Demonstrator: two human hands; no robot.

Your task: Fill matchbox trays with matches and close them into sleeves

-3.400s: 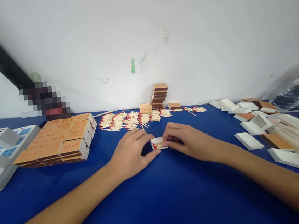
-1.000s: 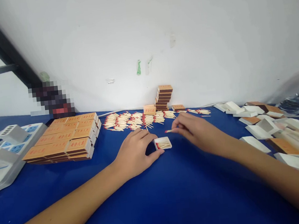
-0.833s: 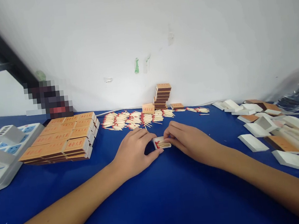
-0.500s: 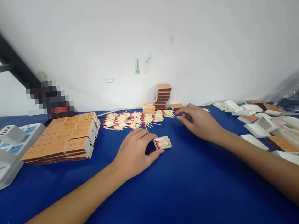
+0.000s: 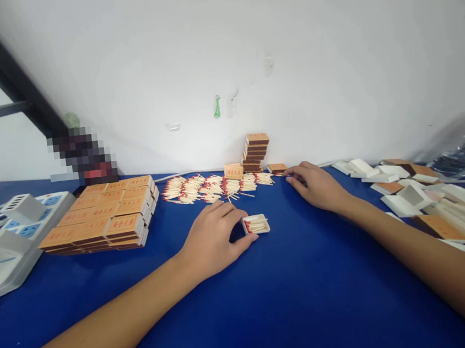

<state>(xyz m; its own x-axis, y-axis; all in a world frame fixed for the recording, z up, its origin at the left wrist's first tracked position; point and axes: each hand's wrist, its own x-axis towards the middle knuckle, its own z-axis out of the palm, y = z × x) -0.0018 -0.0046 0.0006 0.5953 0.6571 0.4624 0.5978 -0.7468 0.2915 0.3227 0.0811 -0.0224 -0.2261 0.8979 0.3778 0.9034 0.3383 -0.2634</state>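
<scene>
Though between hands [image 5: 318, 187], tray [image 5: 258, 225] against left [image 5: 211, 240].

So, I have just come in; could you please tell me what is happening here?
A person handles a matchbox tray at a blue table. The grip of the left hand holds the left end of this white matchbox tray, where red-tipped matches lie. The right hand is farther back, close to a single orange matchbox; whether it pinches anything, I cannot tell. Loose matches lie before a leaning matchbox stack; a matchbox block stands at left, scattered white trays at right.
</scene>
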